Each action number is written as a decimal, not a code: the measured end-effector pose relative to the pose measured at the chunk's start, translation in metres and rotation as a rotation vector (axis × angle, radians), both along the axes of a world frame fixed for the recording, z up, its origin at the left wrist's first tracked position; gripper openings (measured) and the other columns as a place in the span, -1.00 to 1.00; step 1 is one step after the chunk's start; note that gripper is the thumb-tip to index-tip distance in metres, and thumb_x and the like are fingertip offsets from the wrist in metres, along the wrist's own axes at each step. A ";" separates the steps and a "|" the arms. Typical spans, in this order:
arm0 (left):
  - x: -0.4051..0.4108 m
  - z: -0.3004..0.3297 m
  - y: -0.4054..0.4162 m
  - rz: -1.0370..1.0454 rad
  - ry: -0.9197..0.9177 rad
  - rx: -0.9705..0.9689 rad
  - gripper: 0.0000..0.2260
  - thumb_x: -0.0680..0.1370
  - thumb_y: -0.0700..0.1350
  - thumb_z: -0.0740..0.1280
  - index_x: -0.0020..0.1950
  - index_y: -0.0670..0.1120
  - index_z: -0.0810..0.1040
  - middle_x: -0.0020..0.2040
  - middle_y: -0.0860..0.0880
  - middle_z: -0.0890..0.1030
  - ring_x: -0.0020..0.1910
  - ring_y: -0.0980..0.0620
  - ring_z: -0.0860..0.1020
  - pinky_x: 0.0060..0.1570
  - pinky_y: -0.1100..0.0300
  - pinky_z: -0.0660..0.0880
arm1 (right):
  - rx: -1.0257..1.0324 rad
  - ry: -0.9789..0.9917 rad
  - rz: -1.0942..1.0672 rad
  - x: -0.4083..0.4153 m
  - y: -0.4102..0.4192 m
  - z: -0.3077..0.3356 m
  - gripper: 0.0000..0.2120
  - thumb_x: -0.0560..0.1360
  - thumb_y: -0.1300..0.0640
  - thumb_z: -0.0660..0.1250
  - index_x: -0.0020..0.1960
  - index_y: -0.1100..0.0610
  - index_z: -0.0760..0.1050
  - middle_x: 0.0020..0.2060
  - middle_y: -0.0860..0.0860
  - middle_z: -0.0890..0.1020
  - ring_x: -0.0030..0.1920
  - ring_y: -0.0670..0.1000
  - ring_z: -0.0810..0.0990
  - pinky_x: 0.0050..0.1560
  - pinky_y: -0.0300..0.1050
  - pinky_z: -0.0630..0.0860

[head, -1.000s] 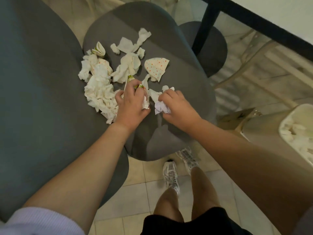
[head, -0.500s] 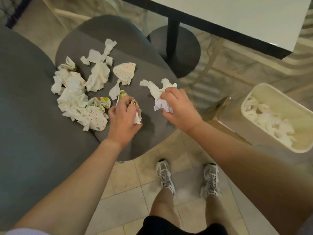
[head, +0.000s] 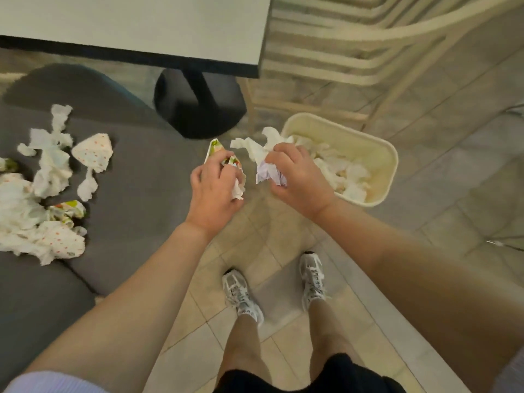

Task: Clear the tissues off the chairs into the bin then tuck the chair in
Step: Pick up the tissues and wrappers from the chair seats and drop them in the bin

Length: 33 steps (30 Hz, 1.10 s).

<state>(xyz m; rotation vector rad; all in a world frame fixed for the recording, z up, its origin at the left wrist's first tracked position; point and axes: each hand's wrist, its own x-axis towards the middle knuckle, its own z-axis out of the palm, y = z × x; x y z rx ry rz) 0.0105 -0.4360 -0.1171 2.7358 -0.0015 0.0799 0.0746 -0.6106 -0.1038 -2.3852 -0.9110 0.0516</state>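
Now the bin stands on the tiled floor, and everything else sits around it: the black table base just beyond its far-left corner, the table overhanging that, and a pale slatted chair behind the bin. To the bin's left is the grey chair seat, its rounded edge ending short of the bin with a strip of bare floor between. Nothing lies on that strip, and the person's two sneakers stand on the tiles on the near side of the bin.

The bin is open-topped and already holds a heap of crumpled white tissues. The right hand hovers over its near-left rim, fingers curled tight around a white and lilac wad. The left hand is further left of the bin, over the seat's edge, fingers closed on patterned tissue. More tissues on the seat lie scattered far left of the bin.
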 end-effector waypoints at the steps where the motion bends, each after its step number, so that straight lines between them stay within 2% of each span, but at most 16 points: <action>1: 0.009 0.000 -0.017 -0.021 0.007 -0.008 -0.66 0.24 -0.26 0.51 -0.08 -0.11 0.46 0.27 -0.15 0.40 0.27 -0.10 0.37 0.17 -0.05 0.22 | 0.005 -0.004 -0.018 0.004 -0.020 -0.002 -0.59 0.21 0.36 0.37 0.02 0.17 0.36 -0.12 0.22 0.58 -0.22 0.26 0.56 -0.08 -0.13 0.29; 6: 0.050 -0.001 -0.091 -0.144 0.037 -0.057 -0.69 0.28 -0.25 0.49 -0.06 -0.14 0.47 0.27 -0.17 0.41 0.27 -0.16 0.40 0.18 -0.08 0.25 | -0.039 0.067 -0.121 0.017 -0.110 -0.016 -0.66 0.19 0.32 0.35 -0.03 0.28 0.47 -0.13 0.24 0.59 -0.20 0.21 0.52 -0.09 -0.12 0.33; 9: 0.071 -0.011 -0.120 -0.249 0.104 -0.088 -0.66 0.30 -0.22 0.47 0.01 -0.11 0.45 0.31 -0.15 0.39 0.31 -0.16 0.35 0.22 -0.11 0.26 | -0.067 0.243 -0.170 0.023 -0.145 -0.024 -0.69 0.28 0.33 0.34 0.02 0.32 0.50 -0.06 0.24 0.56 -0.12 0.29 0.51 -0.05 0.05 0.45; 12: 0.091 -0.026 -0.140 -0.342 0.191 -0.145 -0.63 0.32 -0.17 0.43 0.06 -0.01 0.39 0.32 -0.14 0.38 0.31 -0.19 0.35 0.23 -0.18 0.32 | -0.119 0.389 -0.215 0.033 -0.163 -0.037 -0.65 0.39 0.31 0.34 0.17 0.26 0.44 0.07 0.17 0.49 0.05 0.22 0.43 0.01 -0.14 0.30; 14: 0.103 -0.036 -0.147 -0.387 0.203 -0.111 -0.63 0.32 -0.16 0.43 0.07 -0.05 0.43 0.31 -0.16 0.40 0.27 -0.21 0.38 0.19 -0.16 0.34 | -0.158 0.435 -0.213 0.042 -0.163 -0.047 -0.64 0.41 0.30 0.32 0.20 0.23 0.42 0.10 0.14 0.47 0.07 0.19 0.40 -0.04 -0.20 0.22; 16: 0.115 -0.047 -0.150 -0.404 0.248 -0.050 -0.63 0.33 -0.18 0.46 0.11 -0.11 0.49 0.33 -0.14 0.40 0.26 -0.20 0.36 0.21 -0.10 0.31 | -0.192 0.456 -0.209 0.050 -0.159 -0.058 -0.64 0.41 0.30 0.31 0.20 0.22 0.40 0.10 0.14 0.45 0.05 0.20 0.40 -0.05 -0.16 0.23; 20: 0.138 -0.085 -0.142 -0.454 0.380 0.127 -0.55 0.38 -0.06 0.46 0.23 -0.03 0.44 0.40 -0.05 0.36 0.33 -0.16 0.31 0.26 -0.13 0.31 | -0.355 0.536 -0.159 0.067 -0.144 -0.083 -0.60 0.45 0.24 0.31 0.26 0.18 0.32 0.22 0.15 0.36 0.18 0.22 0.36 0.13 0.00 0.33; 24: 0.148 -0.106 -0.139 -0.446 0.588 0.237 -0.53 0.48 -0.04 0.37 0.36 0.04 0.33 0.47 -0.01 0.22 0.40 -0.15 0.15 0.34 -0.13 0.21 | -0.565 0.697 -0.106 0.072 -0.133 -0.107 -0.45 0.51 0.00 0.27 0.40 0.16 0.17 0.39 0.17 0.18 0.35 0.23 0.20 0.33 0.07 0.24; 26: 0.150 -0.111 -0.142 -0.471 0.701 0.267 -0.49 0.51 0.02 0.31 0.43 0.06 0.25 0.52 -0.02 0.11 0.46 -0.15 0.06 0.41 -0.15 0.07 | -0.639 0.804 -0.091 0.069 -0.130 -0.117 -0.41 0.55 -0.10 0.16 0.46 0.16 0.08 0.44 0.16 0.11 0.41 0.22 0.13 0.40 0.11 0.20; 28: 0.150 -0.113 -0.145 -0.495 0.802 0.316 -0.42 0.50 0.14 0.26 0.47 0.10 0.15 0.54 0.00 -0.02 0.50 -0.12 -0.05 0.45 -0.16 -0.07 | -0.685 0.869 -0.092 0.069 -0.129 -0.122 -0.41 0.58 -0.11 0.06 0.50 0.15 0.01 0.48 0.14 0.07 0.45 0.21 0.10 0.44 0.14 0.17; 31: 0.146 -0.109 -0.150 -0.500 0.772 0.289 -0.40 0.45 0.22 0.23 0.45 0.20 0.14 0.54 0.01 -0.05 0.50 -0.09 -0.08 0.43 -0.15 -0.14 | -0.759 0.862 -0.082 0.073 -0.126 -0.117 -0.44 0.60 -0.11 -0.01 0.51 0.10 -0.01 0.47 0.11 0.12 0.44 0.22 0.11 0.40 0.20 0.21; 33: 0.145 -0.099 -0.150 -0.465 0.687 0.193 -0.42 0.44 0.21 0.24 0.44 0.24 0.16 0.53 -0.01 0.00 0.50 -0.09 -0.04 0.43 -0.12 -0.10 | -0.800 0.757 -0.095 0.077 -0.125 -0.106 -0.50 0.59 -0.09 -0.01 0.48 0.07 0.07 0.43 0.09 0.23 0.39 0.22 0.17 0.30 0.20 0.27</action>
